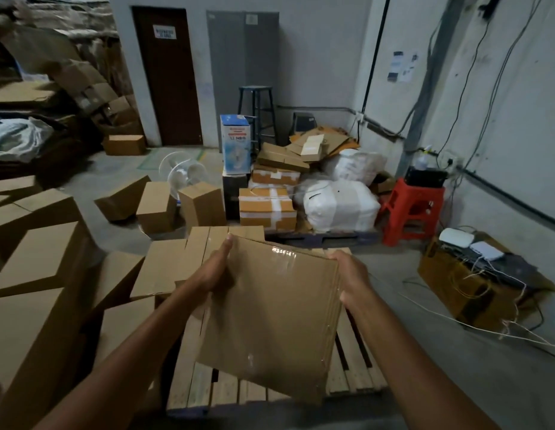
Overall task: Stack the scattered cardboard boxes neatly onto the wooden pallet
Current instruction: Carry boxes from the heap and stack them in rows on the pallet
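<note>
Head view: A person holds a flat brown cardboard box sealed with clear tape [270, 311] between both hands, tilted, over the pale slats of a wooden pallet [208, 389] in a cluttered storeroom. The left hand [214, 271] clasps the box's edge at ten o'clock, thumb laid straight along the top face and pointing to twelve; its other fingers are hidden behind the cardboard. The right hand [352, 277] grips the edge at two o'clock, thumb on the top face and fingers curled down over the side wall. The box lies wholly between the two palms, its far corner level with the fingertips and its near corner hanging towards six o'clock over the pallet's front edge.

Just beyond the hands, at eleven o'clock, plain brown cartons [177, 268] already sit on the pallet. A tall stack of similar cartons [37, 274] fills the nine o'clock side. Three loose brown boxes [158, 206] lie tumbled on the concrete floor further off at eleven, next to a white pedestal fan [183, 175]. At one o'clock are bulging white sacks [341, 206] beside a red plastic stool [409, 209]. A dark brown door [167, 76] stands shut at the far wall.
</note>
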A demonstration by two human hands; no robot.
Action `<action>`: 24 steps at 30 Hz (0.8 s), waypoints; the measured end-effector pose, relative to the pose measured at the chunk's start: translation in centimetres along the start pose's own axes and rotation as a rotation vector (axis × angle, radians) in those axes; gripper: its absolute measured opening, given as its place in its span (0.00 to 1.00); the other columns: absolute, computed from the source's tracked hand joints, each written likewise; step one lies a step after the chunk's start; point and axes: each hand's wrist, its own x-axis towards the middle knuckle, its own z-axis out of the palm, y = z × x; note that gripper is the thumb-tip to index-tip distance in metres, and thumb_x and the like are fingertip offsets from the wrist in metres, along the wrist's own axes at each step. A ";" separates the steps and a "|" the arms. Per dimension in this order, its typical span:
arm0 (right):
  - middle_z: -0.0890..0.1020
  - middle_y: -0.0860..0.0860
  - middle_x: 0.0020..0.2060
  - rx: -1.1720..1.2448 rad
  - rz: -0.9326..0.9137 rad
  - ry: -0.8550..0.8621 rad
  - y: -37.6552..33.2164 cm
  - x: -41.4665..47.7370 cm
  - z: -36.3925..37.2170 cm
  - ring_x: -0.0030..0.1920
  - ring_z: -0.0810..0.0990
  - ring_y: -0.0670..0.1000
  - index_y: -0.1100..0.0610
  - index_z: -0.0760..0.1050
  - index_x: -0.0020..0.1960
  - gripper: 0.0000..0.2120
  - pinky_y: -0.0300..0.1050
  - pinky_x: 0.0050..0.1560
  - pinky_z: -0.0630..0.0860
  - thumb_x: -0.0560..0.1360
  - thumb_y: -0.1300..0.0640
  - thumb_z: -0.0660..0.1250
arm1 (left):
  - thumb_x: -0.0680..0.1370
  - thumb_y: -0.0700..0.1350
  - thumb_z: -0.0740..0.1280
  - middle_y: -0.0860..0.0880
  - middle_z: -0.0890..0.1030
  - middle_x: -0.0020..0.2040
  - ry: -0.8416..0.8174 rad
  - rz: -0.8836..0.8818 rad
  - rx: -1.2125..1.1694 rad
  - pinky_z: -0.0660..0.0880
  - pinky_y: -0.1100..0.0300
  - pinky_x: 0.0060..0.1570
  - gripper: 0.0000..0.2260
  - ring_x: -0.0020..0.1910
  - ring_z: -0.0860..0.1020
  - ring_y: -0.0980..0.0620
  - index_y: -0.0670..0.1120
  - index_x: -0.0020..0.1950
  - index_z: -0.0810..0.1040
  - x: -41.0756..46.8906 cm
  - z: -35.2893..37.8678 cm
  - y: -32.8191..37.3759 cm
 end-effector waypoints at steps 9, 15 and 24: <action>0.84 0.50 0.43 -0.211 -0.254 -0.035 -4.0 12.8 2.0 0.49 0.80 0.54 0.51 0.84 0.43 0.04 0.50 0.51 0.75 0.71 0.58 0.70 | 0.78 0.63 0.63 0.38 0.76 0.64 -0.313 -0.384 -0.281 0.74 0.40 0.63 0.27 0.62 0.76 0.38 0.47 0.70 0.71 16.9 2.1 0.4; 0.72 0.49 0.30 -0.299 -0.257 0.143 -6.3 20.9 5.1 0.36 0.70 0.53 0.56 0.68 0.33 0.11 0.49 0.36 0.63 0.73 0.61 0.65 | 0.79 0.54 0.65 0.40 0.80 0.56 -0.198 -0.271 -0.441 0.74 0.48 0.57 0.19 0.54 0.78 0.43 0.44 0.65 0.77 25.8 4.3 2.8; 0.82 0.48 0.43 -0.226 -0.204 0.181 -5.6 31.9 4.6 0.39 0.77 0.49 0.54 0.78 0.40 0.08 0.45 0.38 0.71 0.76 0.60 0.64 | 0.82 0.50 0.63 0.44 0.79 0.61 -0.130 -0.073 -0.405 0.75 0.46 0.61 0.12 0.61 0.77 0.43 0.49 0.65 0.74 34.4 8.0 4.6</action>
